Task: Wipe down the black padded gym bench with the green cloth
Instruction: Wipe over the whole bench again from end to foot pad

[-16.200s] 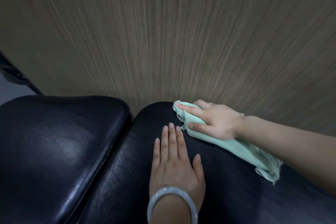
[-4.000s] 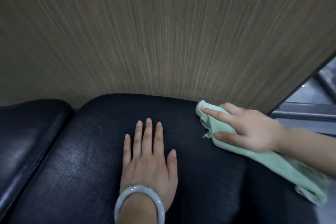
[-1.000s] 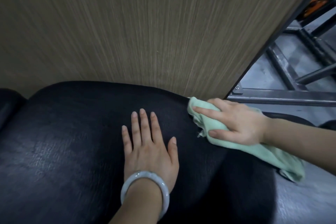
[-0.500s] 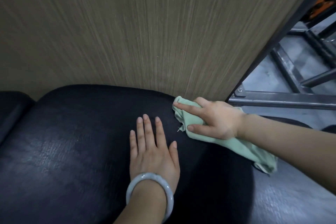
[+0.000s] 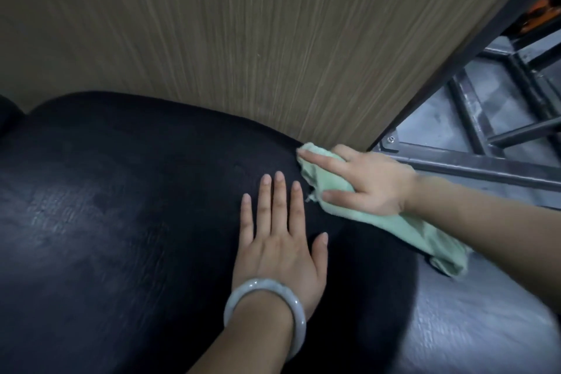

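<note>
The black padded bench (image 5: 121, 237) fills the lower left and middle of the view. My left hand (image 5: 279, 240) lies flat on the pad with straight fingers, a pale bangle (image 5: 264, 297) on its wrist. Just right of its fingertips, my right hand (image 5: 370, 182) presses the green cloth (image 5: 321, 182) onto the pad's far right corner, index finger and thumb stretched out over it. The cloth's loose tail trails under my right forearm and hangs past the pad's right edge.
A wood-grain panel (image 5: 243, 39) stands right behind the bench. To the right are dark metal frame bars (image 5: 485, 164) and grey floor (image 5: 470, 328). A second black pad (image 5: 6, 112) just shows at the far left.
Over the last second my right hand slid the cloth left along the pad's far edge, closer to my left hand. My left hand stays flat on the pad.
</note>
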